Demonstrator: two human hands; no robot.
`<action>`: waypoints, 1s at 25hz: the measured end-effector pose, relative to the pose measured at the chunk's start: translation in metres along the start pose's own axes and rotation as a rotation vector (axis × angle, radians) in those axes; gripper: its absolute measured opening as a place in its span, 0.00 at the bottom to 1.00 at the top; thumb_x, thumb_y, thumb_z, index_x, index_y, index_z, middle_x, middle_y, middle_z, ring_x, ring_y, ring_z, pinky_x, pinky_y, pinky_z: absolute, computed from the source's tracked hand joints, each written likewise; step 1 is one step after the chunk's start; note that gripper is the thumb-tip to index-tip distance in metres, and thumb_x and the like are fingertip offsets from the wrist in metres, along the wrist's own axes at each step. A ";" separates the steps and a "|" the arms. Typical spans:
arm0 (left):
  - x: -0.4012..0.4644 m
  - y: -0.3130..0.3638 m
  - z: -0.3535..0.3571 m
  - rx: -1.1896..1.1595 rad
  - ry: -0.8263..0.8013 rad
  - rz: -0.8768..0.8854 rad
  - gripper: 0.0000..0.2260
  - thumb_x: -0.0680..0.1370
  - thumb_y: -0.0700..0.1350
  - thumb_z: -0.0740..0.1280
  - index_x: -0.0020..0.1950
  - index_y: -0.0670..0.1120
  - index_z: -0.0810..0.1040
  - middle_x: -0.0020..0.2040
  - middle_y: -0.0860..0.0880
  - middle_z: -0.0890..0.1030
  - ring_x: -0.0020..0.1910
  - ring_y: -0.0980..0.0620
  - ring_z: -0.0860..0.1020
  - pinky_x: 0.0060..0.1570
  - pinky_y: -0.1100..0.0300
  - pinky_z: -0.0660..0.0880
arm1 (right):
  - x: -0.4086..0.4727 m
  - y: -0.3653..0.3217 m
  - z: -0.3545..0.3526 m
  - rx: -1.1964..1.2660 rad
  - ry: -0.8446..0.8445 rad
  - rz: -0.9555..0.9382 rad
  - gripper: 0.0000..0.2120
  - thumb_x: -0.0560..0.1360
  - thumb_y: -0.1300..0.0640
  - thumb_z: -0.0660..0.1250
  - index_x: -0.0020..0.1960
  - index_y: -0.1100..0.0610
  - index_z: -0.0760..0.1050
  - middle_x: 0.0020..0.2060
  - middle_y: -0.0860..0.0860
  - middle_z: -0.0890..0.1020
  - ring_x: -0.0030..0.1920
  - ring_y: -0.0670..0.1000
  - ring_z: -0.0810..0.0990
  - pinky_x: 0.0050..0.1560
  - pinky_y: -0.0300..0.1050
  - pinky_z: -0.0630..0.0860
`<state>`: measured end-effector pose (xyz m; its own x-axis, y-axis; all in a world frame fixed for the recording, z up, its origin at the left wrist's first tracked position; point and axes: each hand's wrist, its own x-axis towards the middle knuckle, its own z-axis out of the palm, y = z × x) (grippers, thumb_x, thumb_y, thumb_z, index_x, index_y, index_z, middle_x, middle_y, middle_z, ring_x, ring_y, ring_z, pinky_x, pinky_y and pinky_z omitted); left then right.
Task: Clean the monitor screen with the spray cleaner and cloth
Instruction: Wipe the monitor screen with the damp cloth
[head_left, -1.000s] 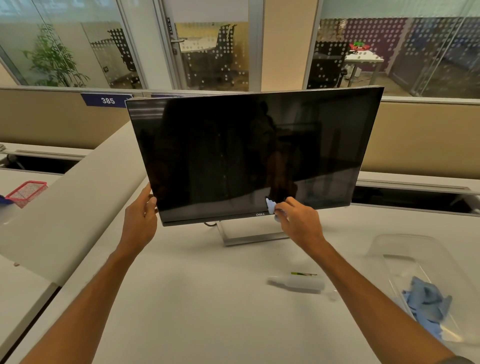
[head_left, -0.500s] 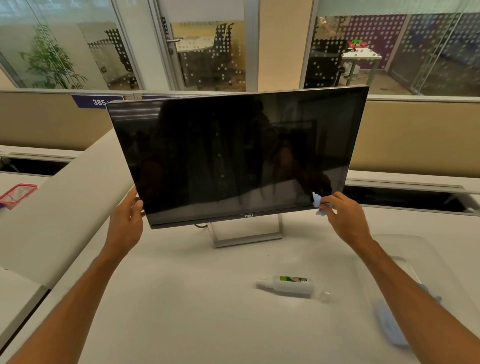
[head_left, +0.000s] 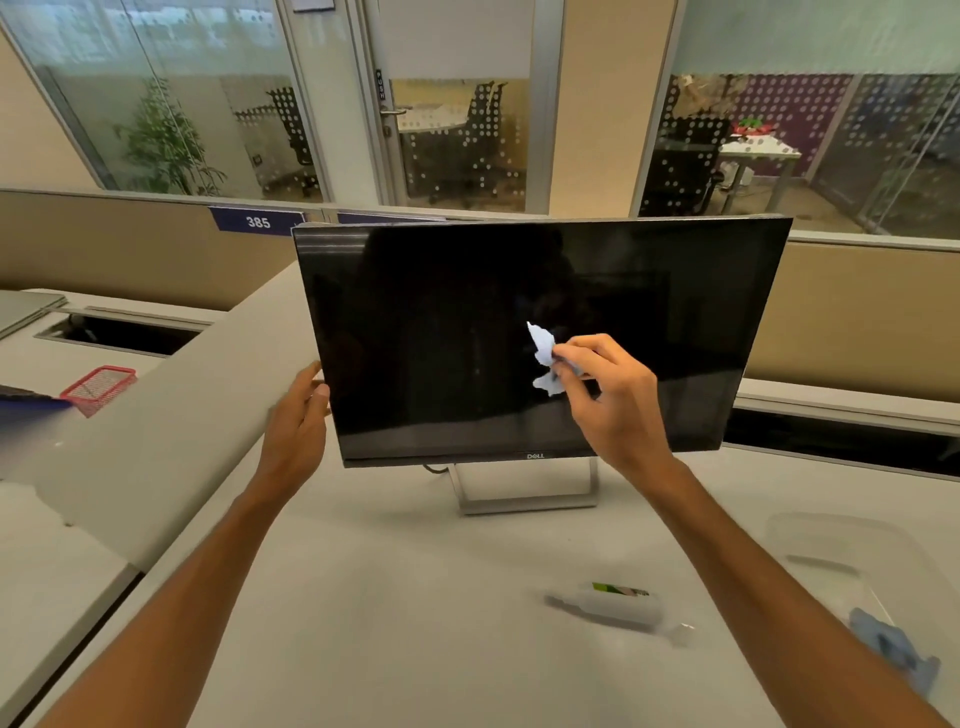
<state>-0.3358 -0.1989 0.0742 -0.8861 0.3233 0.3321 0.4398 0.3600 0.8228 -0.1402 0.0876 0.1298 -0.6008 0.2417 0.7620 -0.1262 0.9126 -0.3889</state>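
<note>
Fingers (head_left: 582, 358) of the right hand (head_left: 618, 405) pinch a light-blue cloth (head_left: 543, 348) against the Dell monitor (head_left: 441, 338) screen; left hand (head_left: 298, 421) fingers clasp its left edge.

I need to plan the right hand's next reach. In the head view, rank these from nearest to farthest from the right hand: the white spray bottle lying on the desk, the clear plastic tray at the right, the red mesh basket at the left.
1. White spray bottle: lying on the desk, below the right hand.
2. Clear plastic tray: lower right.
3. Red mesh basket: far left, on the neighbouring desk.
</note>
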 end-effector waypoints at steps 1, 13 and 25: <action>0.004 0.003 -0.002 -0.014 0.018 0.002 0.19 0.83 0.49 0.52 0.74 0.51 0.63 0.70 0.46 0.71 0.69 0.46 0.71 0.66 0.44 0.71 | 0.015 -0.015 0.009 0.011 -0.011 -0.043 0.09 0.76 0.61 0.67 0.55 0.61 0.80 0.51 0.53 0.81 0.45 0.48 0.80 0.42 0.36 0.79; 0.024 0.013 -0.010 -0.078 -0.027 0.038 0.27 0.76 0.67 0.51 0.73 0.59 0.61 0.69 0.45 0.73 0.68 0.43 0.72 0.63 0.38 0.71 | 0.143 -0.143 0.094 -0.111 -0.067 -0.451 0.08 0.74 0.59 0.69 0.50 0.63 0.81 0.58 0.58 0.77 0.51 0.53 0.80 0.43 0.42 0.82; 0.022 0.014 -0.010 -0.081 -0.049 0.071 0.21 0.82 0.52 0.53 0.75 0.54 0.61 0.64 0.44 0.77 0.63 0.45 0.76 0.62 0.42 0.74 | 0.138 -0.139 0.120 -0.212 -0.067 -0.519 0.15 0.65 0.64 0.77 0.50 0.64 0.81 0.47 0.58 0.83 0.45 0.55 0.83 0.45 0.45 0.80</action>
<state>-0.3507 -0.1950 0.0977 -0.8440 0.3887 0.3695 0.4862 0.2636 0.8332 -0.3002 -0.0453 0.2275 -0.5521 -0.2720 0.7881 -0.2616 0.9541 0.1461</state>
